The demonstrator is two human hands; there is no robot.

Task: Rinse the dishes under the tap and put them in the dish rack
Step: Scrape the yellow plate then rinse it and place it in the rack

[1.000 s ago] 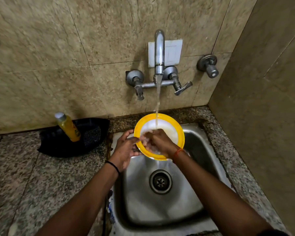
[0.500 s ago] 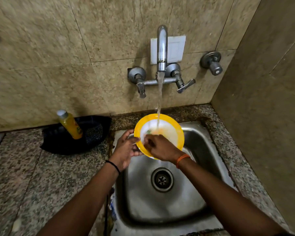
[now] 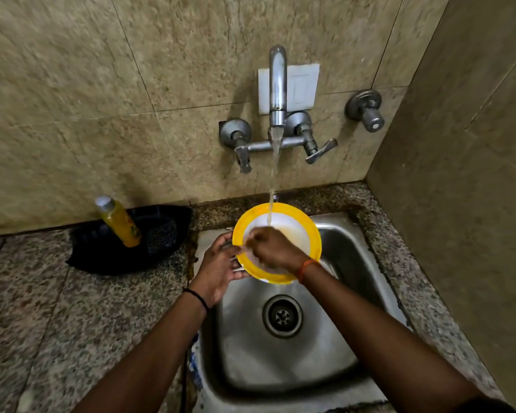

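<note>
Left hand grips plate rim over sink; right hand rests on plate face, grip unclear; tap running

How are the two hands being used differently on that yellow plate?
The left hand holds the yellow plate by its left edge, while the right hand lies across the plate's white face. The left wrist wears a black band; the right wears an orange one. Both are over the sink, touching the same plate under the running tap.
</note>
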